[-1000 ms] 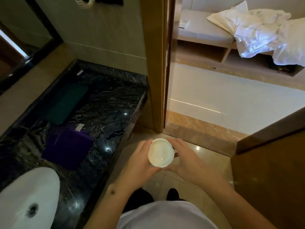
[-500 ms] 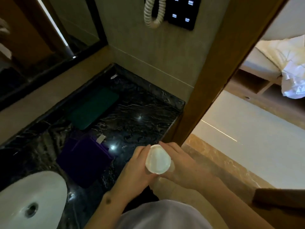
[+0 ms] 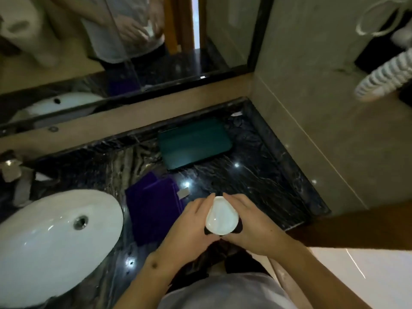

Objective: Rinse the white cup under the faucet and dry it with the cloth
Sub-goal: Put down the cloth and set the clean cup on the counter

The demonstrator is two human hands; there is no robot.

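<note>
1. A dim bathroom: a black marble worktop runs along a mirror, with a beige wall on the right.
2. The cup is held above the front edge of the worktop, close to the person's body. It stands roughly upright, mouth open toward the camera; its white inside looks bare.
3. The left hand wraps one side of the cup and the right hand the other, fingers curled round it, so each grip is closed on the cup. The hands hide its wall.
4. Just left of the hands a folded purple cloth lies flat on the worktop, a pale tag at its far corner.
5. Further left sits the white basin, its drain showing.
6. The faucet is at the far left edge, blurred.
7. Behind the cloth, against the back ledge, lies a flat green case.
8. A coiled cord hangs on the right wall.
</note>
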